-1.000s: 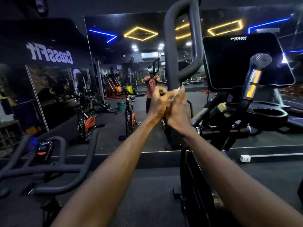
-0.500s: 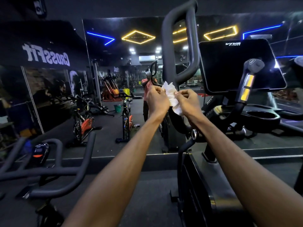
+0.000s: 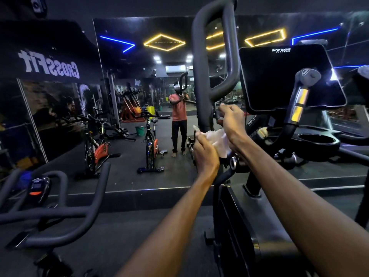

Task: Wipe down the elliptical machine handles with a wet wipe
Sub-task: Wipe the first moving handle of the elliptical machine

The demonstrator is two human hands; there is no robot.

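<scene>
The elliptical's tall black loop handle (image 3: 201, 62) rises in the centre of the head view. A white wet wipe (image 3: 217, 139) is stretched between my hands just right of the handle's lower shaft. My left hand (image 3: 205, 154) pinches the wipe's lower left end, below and in front of the shaft. My right hand (image 3: 231, 121) grips its upper right end, higher up beside the shaft. A second short grip with yellow sensor bands (image 3: 299, 102) stands to the right, in front of the dark console screen (image 3: 287, 76).
A cup-holder tray (image 3: 317, 140) sits right of my hands. Black spin-bike handlebars (image 3: 60, 212) fill the lower left. A wall mirror (image 3: 139, 96) ahead reflects me, orange spin bikes and a green bucket. The elliptical's black body (image 3: 239, 236) lies below my right forearm.
My hands have drawn apart and opened the wipe out. The left hand dropped lower on the shaft while the right stayed higher. The camera view shifted slightly.
</scene>
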